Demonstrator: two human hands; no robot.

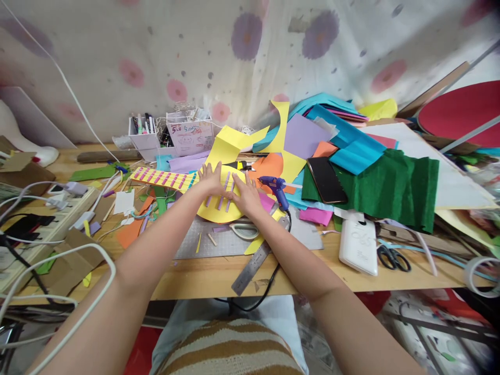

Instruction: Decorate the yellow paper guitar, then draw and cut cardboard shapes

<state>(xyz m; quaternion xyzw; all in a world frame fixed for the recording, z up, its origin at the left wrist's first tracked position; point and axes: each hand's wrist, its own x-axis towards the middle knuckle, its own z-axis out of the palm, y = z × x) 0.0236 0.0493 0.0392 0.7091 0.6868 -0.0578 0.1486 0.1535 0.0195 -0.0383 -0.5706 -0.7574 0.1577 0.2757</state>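
Observation:
A yellow paper craft piece [203, 210], shaped like a guitar, lies on a grey cutting mat [230, 250]. Purple strips cross its round body, and its long neck [160, 178] points left with pink, purple and teal bars. My left hand [211, 180] rests where neck and body meet, fingers spread. On the right part of the body lies my right hand [247, 194], its fingers stretched out. A blue glue gun [278, 190] is just right of that hand. Below the body sit scissors with pale handles [245, 231], partly under my right wrist, and a metal ruler [252, 268].
A phone [327, 179] lies on dark green crepe paper [394, 190] to the right. Beyond it are a white power bank [358, 245], dark scissors [394, 258] and tape [482, 276]. White pen boxes [189, 136] stand behind; power strips [47, 226] and cables crowd the left.

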